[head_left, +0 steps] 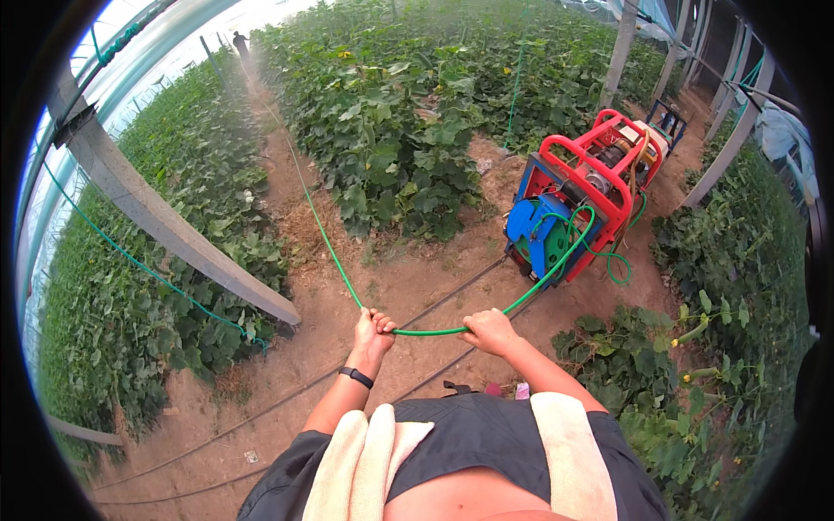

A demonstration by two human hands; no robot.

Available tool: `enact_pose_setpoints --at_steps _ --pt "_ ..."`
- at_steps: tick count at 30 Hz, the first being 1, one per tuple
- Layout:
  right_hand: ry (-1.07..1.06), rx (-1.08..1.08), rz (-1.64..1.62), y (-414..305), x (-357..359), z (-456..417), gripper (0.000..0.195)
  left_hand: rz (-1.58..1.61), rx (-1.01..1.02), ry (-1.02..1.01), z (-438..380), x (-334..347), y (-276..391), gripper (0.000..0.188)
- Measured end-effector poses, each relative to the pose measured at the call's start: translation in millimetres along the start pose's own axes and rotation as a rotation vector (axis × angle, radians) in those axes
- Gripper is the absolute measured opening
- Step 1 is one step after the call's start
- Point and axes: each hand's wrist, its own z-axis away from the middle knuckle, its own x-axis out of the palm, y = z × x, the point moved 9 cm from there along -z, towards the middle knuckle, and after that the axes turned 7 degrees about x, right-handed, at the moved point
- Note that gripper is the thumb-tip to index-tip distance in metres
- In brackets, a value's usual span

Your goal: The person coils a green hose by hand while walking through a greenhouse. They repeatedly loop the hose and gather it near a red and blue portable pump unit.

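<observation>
A green hose (427, 333) passes through both of my hands. My left hand (374, 331), with a black band at the wrist, is closed around it, and from there the hose runs up the dirt path between the plant rows towards a distant person (241, 44). My right hand (490, 331) grips the same hose a little to the right. Beyond it the hose curves up to a green reel in a blue bracket (538, 236) on a red-framed machine with an engine (603, 166). Loose loops of hose hang beside the reel.
Dark rails or pipes (449, 293) cross the dirt floor. A slanting concrete post (176, 218) stands at the left, with a teal rope (140, 266) near it. Leafy vines (397, 150) border the path, and fruiting plants (694, 332) grow at the right.
</observation>
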Motion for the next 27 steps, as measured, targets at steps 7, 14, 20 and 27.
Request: enact_pose_setpoints --at_steps 7,14,20,27 --pt "-0.005 0.097 -0.005 -4 -26 -26 0.044 0.013 -0.026 -0.111 -14 35 13 0.044" --pt "-0.019 0.033 -0.065 -32 -26 -26 0.040 0.067 -0.079 -0.061 -6 20 3 0.046" --pt "0.041 -0.035 -0.239 -78 -9 -36 0.033 0.017 -0.080 -0.087 5 20 -10 0.044" --pt "0.072 -0.059 -0.213 -74 -28 -61 0.034 0.131 -0.080 -0.067 1 35 -4 0.043"
